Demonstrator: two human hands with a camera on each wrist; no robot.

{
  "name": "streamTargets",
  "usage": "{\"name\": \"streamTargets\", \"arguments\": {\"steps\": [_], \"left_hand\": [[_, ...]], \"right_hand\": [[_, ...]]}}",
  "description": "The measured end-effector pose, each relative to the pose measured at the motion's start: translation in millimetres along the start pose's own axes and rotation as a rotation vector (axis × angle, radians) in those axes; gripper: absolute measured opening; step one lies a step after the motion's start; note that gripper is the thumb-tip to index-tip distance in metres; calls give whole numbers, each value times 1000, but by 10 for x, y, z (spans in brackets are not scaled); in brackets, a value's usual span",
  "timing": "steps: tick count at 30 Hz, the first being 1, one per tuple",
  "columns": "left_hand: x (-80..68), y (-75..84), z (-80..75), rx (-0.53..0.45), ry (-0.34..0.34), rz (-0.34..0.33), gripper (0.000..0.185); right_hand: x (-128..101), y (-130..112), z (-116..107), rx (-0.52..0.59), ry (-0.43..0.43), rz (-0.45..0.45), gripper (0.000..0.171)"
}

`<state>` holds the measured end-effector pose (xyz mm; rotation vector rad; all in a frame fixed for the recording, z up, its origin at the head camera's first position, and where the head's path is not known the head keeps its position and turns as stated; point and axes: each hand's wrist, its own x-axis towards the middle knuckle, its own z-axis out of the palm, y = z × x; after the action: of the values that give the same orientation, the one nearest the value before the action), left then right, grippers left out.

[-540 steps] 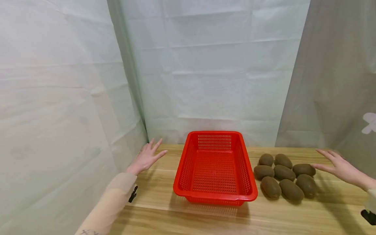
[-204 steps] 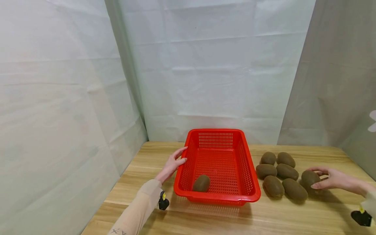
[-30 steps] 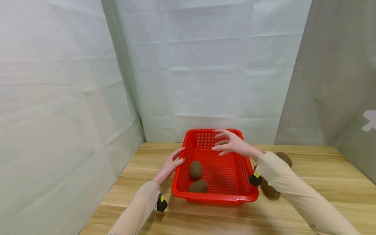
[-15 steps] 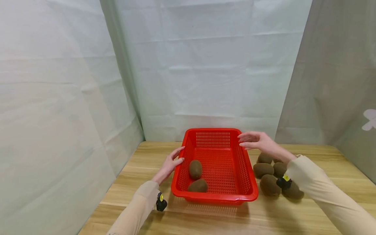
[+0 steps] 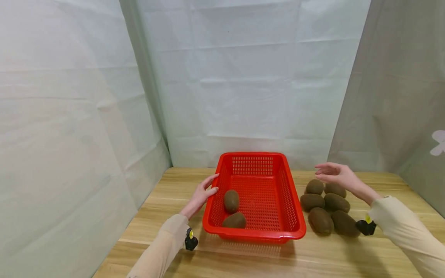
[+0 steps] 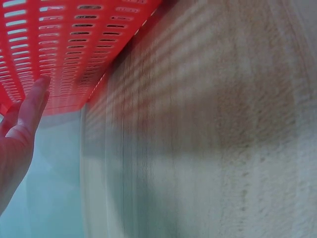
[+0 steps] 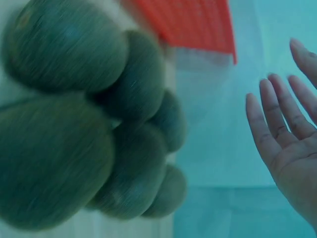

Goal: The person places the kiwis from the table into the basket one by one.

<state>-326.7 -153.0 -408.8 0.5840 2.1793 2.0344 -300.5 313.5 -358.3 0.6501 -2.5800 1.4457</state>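
My left hand [image 5: 201,196] rests against the left side of a red perforated plastic basket [image 5: 299,216], fingertips and thumb at the rim. In the left wrist view its extended thumb touches the slotted wall [image 6: 64,59]. Two brown kiwis lie in the basket's near left: an upright one [image 5: 231,201] and a sideways one [image 5: 235,221]. My right hand [image 5: 342,178] holds nothing and hovers above the back of several loose kiwis [image 5: 320,221] right of the basket. Its fingers look spread and lightly bent in the right wrist view, apart from the blurred kiwis [image 7: 54,158].
Basket and kiwis stand on a wood-grain table [image 5: 167,216]. Pale cloth hangs behind [image 5: 250,85] and along the left side [image 5: 69,146]; a greyish curtain [image 5: 393,96] closes the right. Each wrist wears a black device, such as the left one [image 5: 191,240].
Over the last second my right hand has moved right, from above the basket to above the loose kiwis. A second kiwi has joined the first in the basket since earlier. The left hand stays put.
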Motion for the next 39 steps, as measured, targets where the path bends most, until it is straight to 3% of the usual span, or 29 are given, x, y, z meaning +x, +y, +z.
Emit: {"name": "streamTargets", "arguments": {"steps": [7,14,21,30,34,39], "left_hand": [[-1,38,13,12,2,-14,52],[116,-184,-20,1,55,4,49],[131,-210,-27,17,62,11,49],[-11,29,17,20,2,-3,52],[-31,52,27,17,2,2,52],[-20,13,19,5,16,-10,51]], "right_hand": [[-202,316,-110,-34,129,0,36],[-347,533,-188,-122,277,88,42],[-417,721,-238,-145,235,143,56],[-408,1142,-251,-149,211,217,66],[-395,1135,-197,-76,197,266,70],[-399,932,-99,-46,182,314,70]]}}
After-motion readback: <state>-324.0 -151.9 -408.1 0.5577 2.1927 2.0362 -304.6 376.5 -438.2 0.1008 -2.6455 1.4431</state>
